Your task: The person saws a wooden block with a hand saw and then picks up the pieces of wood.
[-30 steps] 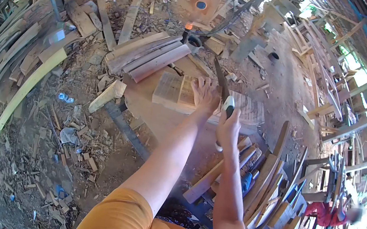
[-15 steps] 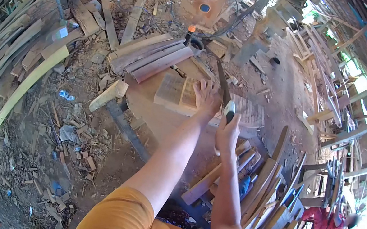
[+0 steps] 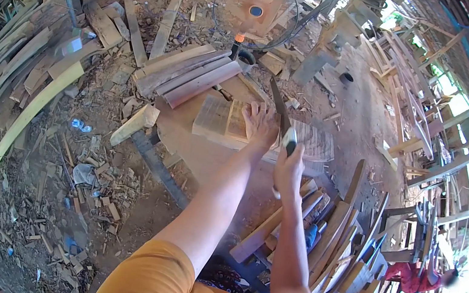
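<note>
My right hand (image 3: 289,170) is wrapped around the pale handle of a handsaw (image 3: 280,108), whose dark blade points away from me, tilted to the left. The blade crosses a thick wooden block (image 3: 211,119) lying on a work table (image 3: 177,140). Just left of the blade, my left hand (image 3: 260,125) lies with spread fingers on the block's top, over a lighter brown section. Grooves or cut lines run across the block's right part, beyond the saw. The blade's lower edge at the wood is hidden by the handle and my hands.
Several stacked planks (image 3: 193,78) lie beyond the table's left side, with a wire-caged fan (image 3: 256,12) behind them. Wood pieces (image 3: 325,234) crowd close to my right forearm. Scraps (image 3: 99,186) litter the ground at left. A person in red (image 3: 410,277) sits far right.
The saw and my right hand have shifted slightly toward me along the blade's line. My left hand stays on the block. The whole view has moved a little.
</note>
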Available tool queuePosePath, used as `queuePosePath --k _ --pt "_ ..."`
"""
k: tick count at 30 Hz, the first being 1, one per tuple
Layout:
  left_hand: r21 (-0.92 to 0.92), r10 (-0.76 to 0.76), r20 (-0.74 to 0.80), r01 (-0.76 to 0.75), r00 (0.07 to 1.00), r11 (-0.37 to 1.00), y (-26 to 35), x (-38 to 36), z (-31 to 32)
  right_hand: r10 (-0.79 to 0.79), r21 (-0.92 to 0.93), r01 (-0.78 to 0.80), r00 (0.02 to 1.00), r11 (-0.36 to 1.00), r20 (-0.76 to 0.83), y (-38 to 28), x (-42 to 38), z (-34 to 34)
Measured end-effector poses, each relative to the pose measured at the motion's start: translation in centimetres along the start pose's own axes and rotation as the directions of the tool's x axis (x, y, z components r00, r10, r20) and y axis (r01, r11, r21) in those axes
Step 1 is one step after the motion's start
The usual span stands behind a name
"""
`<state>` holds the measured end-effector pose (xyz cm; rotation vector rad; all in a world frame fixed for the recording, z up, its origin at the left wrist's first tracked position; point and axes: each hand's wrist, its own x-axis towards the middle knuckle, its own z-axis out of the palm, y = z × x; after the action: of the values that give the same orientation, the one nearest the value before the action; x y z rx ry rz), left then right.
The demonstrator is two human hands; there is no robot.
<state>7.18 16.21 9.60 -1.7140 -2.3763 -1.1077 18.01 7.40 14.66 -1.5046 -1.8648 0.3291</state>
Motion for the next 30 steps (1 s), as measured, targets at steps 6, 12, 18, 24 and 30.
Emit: queuePosePath --k 6,12,18,24,30 --pt "0.010 0.002 0.061 -0.003 0.998 1.000 0.1 0.2 -1.0 0.174 0.004 -0.175 0.981 0.984 0.087 -4.5 -5.7 -6.2" --pt "-0.014 -0.018 0.130 0.020 0.991 1.000 -0.2 0.6 -0.5 0.040 0.034 -0.041 0.999 0.999 0.029 -0.4 3.0 1.8" --pt "0.026 -0.003 0.010 0.003 1.000 1.000 0.0 0.0 -0.3 0.174 -0.035 -0.172 0.983 0.984 0.060 -4.4 -5.8 -5.2" --pt "0.016 0.045 0.066 -0.046 0.997 0.999 -0.5 0.2 -0.6 0.089 -0.005 -0.089 0.995 0.996 0.038 0.7 1.3 0.8" --pt "-0.038 0.017 -0.021 -0.018 1.000 0.999 0.2 0.6 -0.3 0.051 0.041 -0.052 0.999 0.998 0.005 -2.2 -1.5 -1.8"
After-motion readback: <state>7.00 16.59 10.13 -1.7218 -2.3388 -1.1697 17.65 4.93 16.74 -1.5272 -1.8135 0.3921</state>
